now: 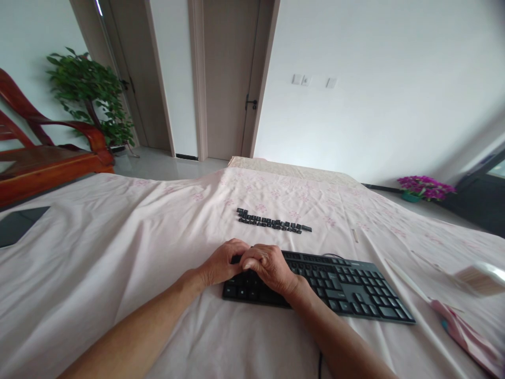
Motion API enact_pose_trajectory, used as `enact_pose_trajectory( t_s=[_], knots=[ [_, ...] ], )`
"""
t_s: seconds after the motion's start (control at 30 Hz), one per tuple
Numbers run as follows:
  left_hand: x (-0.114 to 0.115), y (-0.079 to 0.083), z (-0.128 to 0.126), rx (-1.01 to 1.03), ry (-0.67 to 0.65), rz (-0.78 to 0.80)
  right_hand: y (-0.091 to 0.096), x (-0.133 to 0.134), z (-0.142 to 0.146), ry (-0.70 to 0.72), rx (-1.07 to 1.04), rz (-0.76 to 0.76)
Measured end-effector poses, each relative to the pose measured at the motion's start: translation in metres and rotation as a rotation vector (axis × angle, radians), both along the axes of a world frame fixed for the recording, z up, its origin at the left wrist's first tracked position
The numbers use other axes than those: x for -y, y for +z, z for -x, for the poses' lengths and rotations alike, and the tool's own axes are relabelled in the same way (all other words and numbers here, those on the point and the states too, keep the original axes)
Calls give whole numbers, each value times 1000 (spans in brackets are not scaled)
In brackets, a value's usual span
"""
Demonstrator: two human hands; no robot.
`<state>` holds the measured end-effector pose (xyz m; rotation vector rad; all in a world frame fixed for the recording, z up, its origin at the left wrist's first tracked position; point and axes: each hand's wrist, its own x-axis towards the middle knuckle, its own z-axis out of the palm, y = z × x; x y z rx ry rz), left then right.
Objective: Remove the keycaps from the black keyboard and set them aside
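Observation:
A black keyboard (351, 292) lies on a pale floral cloth, its cable running out below its near edge. My left hand (229, 260) is closed around the keyboard's far left corner. Just right of it, my right hand (270, 267) is over the keyboard's left part with its fingers curled together, and what they pinch, if anything, is hidden. Both hands touch each other and cover several keys. Beyond the keyboard, loose black keycaps (272, 223) lie in uneven rows on the cloth. Part of the key area near my right hand looks darker, with keycaps off.
A clear tub of thin sticks (481, 278) and a pink cloth item (467, 329) lie at the right. One small stick (355, 235) rests beyond the keyboard. A dark flat tablet-like thing (21, 225) is at the far left, near a wooden chair (51, 152).

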<state>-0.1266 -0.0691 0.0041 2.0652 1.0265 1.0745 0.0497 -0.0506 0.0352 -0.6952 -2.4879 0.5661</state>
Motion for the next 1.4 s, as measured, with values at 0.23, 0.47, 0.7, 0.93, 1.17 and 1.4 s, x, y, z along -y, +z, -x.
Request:
enact_pose_trajectory(
  t_s=[0.23,0.47,0.7,0.93,1.17,1.4],
  knots=[
    [-1,1,-1,-21,-35,-2,-10,-2,2,-23,-63,9],
    [-1,-2,-2,-63,-34,0,-15,-3,3,-11,-92,-25],
    [-5,-10,-3,-81,-1,-42,-16,-1,3,-20,-146,-43],
    [-3,-11,-6,-124,29,-86,-16,1,3,-28,-195,-69],
    [-1,-13,-6,-210,65,-185,-17,4,2,-5,-217,-89],
    [2,-12,-8,-221,95,-237,-13,6,3,-4,-251,-129]
  ],
)
